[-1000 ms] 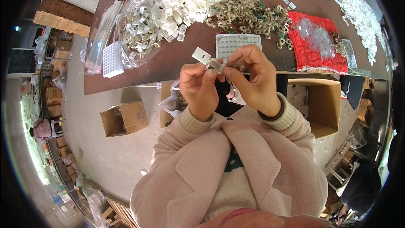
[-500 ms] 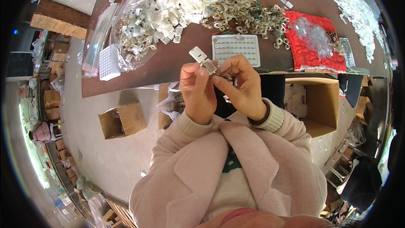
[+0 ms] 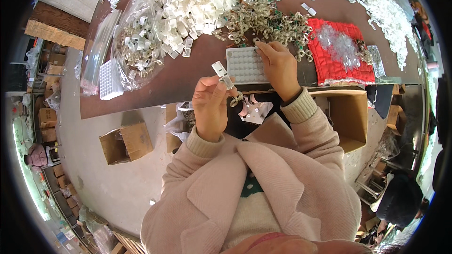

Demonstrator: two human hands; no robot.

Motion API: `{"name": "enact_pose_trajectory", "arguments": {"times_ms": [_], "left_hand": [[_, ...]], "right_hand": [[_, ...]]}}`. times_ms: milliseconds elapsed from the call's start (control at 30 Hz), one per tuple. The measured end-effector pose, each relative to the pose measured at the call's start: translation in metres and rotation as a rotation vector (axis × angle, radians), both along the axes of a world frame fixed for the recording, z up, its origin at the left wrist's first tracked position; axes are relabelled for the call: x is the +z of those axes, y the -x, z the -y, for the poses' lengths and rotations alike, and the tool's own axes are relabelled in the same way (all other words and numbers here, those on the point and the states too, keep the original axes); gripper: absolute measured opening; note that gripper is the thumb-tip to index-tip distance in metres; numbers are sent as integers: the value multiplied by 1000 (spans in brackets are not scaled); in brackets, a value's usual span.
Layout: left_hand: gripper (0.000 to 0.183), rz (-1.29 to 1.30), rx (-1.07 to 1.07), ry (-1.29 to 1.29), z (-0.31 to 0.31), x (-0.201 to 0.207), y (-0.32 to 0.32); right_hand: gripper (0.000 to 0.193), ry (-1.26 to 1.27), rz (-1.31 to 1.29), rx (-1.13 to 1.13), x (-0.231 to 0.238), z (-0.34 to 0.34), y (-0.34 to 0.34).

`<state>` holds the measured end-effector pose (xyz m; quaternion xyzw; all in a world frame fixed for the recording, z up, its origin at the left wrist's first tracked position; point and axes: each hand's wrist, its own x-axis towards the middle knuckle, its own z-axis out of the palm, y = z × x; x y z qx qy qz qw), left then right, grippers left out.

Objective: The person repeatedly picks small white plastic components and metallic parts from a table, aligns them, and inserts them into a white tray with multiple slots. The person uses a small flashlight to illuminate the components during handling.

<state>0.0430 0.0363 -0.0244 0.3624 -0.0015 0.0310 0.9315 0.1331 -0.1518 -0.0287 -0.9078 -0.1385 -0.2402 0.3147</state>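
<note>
My left hand (image 3: 210, 109) pinches a small white hinged plastic case (image 3: 226, 83) between thumb and fingers. Its lid (image 3: 219, 69) stands open, pointing up and away. A small coiled loop (image 3: 236, 99) hangs just beneath the case, by my fingertips. Over the right side of a grey tray with rows of round hollows (image 3: 228, 66), my right hand (image 3: 278, 68) reaches forward. Its thumb and forefinger come together at the tray's far right corner, and whatever is between them is too small to name. A heap of tangled coiled loops (image 3: 270, 24) lies just beyond those fingers.
A big pile of white plastic cases (image 3: 202, 0) covers the table's far side. Left are a clear bag of parts (image 3: 136, 51) and a white dimpled tray (image 3: 111, 80). A red cloth (image 3: 329, 68) holds clear pieces at right. Cardboard boxes (image 3: 136, 141) stand below the table edge.
My right hand has left the case and moved forward to the tray's far right corner. My left hand keeps the case, and the coiled loop now shows beneath it.
</note>
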Motion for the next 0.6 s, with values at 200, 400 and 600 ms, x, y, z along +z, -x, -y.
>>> {"name": "enact_pose_trajectory", "arguments": {"times_ms": [200, 400, 600], "left_hand": [[12, 1, -37, -3, -2, 0, -2], [13, 7, -76, 77, -2, -1, -4], [12, 40, -39, 59, 5, 3, -2]], "right_hand": [[12, 46, 29, 4, -5, -4, -5], [11, -246, -122, 145, 23, -14, 7], [18, -329, 10, 418, 58, -29, 54]]}}
